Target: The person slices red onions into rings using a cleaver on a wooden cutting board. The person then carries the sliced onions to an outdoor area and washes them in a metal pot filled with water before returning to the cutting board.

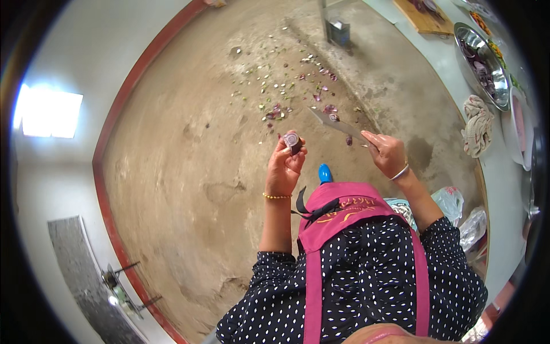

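My left hand (283,165) holds a red onion (294,142) out in front of me, its pale ringed cut face turned up. Shut around a handle, my right hand (386,151) carries a broad-bladed kitchen knife (339,124). The blade points up and to the left, apart from the onion. A small piece of red onion (334,117) shows at the blade's upper edge; whether it lies on the floor or is in the air I cannot tell. Below both hands, onion skins (275,112) and pale and green scraps (279,86) are scattered over the bare floor (184,142).
At the right, a table (438,64) carries a wooden cutting board (419,19), a steel bowl (463,33) of cut onion, a crumpled cloth (477,124) and a white basin (509,129). Plastic bags (449,204) hang near its edge. A blue boot (325,173) shows below my apron (343,198).
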